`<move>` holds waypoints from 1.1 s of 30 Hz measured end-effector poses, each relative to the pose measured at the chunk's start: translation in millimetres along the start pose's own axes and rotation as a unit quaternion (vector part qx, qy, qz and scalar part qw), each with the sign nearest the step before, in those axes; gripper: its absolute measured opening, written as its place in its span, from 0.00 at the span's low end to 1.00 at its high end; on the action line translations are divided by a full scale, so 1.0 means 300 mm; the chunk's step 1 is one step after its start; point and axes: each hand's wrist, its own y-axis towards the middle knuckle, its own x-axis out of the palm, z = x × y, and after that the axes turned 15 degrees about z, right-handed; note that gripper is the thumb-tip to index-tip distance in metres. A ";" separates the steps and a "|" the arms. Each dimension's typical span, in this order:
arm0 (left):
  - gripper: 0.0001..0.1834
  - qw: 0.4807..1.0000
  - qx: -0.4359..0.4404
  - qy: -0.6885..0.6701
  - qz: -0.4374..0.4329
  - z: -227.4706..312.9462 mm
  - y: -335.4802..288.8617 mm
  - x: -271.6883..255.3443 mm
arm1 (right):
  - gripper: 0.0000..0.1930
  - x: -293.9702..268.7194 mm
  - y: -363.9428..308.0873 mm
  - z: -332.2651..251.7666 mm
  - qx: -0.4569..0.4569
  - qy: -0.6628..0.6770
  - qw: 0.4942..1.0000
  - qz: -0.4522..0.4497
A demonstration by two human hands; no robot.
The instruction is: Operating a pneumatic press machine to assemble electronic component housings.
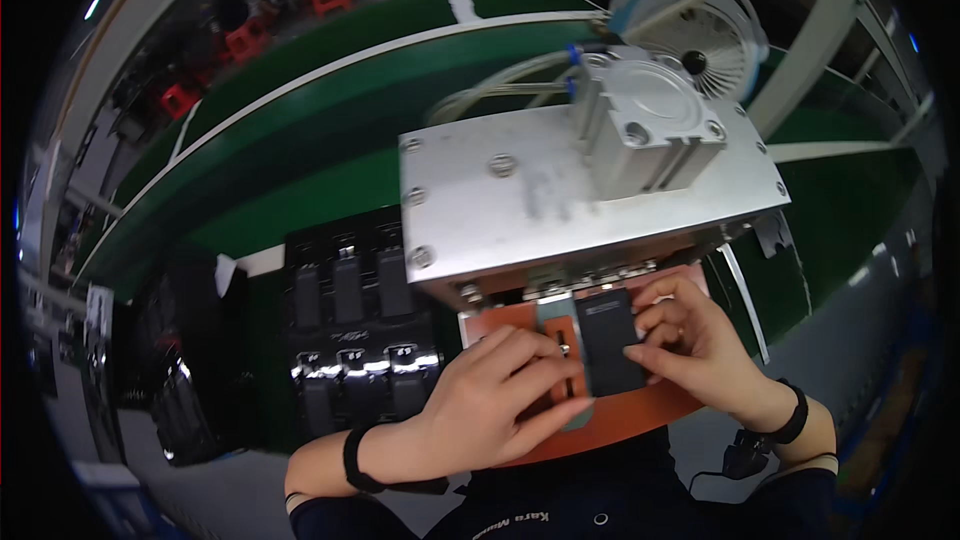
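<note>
A flat black rectangular block (pixel 610 345) lies in the fixture at the front of a metal press (pixel 500 210). My right hand (pixel 695 345) grips the block along its right side, thumb on its lower right edge and the other fingers curled. Left of the block, an orange slotted insert (pixel 563 340) with a small metal part sits on a greenish plate. My left hand (pixel 500 390) reaches over this insert, fingertips resting at it and thumb apart below them. Its fingers cover part of the insert. An orange base plate (pixel 610 425) runs below both hands.
Left of the press stands a glossy black tray (pixel 350 335) holding several black blocks. More black trays (pixel 185 360) are further left. A silver pneumatic cylinder (pixel 650 125) with hoses tops the press. Behind it are a round fan (pixel 700 35) and a green work surface (pixel 330 110).
</note>
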 end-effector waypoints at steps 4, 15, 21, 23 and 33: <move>0.10 0.978 -0.172 -0.121 -0.007 0.042 -0.011 -0.007 | 0.22 0.010 -0.048 0.006 -0.038 0.056 0.997 0.039; 0.09 0.899 -0.372 -0.014 0.230 -0.039 -0.323 -0.250 | 0.22 0.017 -0.052 0.114 -0.188 0.031 0.979 0.077; 0.26 0.868 -0.435 0.139 0.195 -0.144 -0.579 -0.326 | 0.15 0.024 -0.040 0.141 -0.205 0.034 0.977 0.054; 0.24 0.882 -0.382 0.218 0.167 -0.127 -0.557 -0.332 | 0.13 0.029 -0.041 0.137 -0.208 0.022 0.976 0.052; 0.20 0.895 -0.251 0.352 0.107 -0.430 -0.194 -0.377 | 0.10 0.025 -0.045 0.139 -0.202 0.019 0.978 0.048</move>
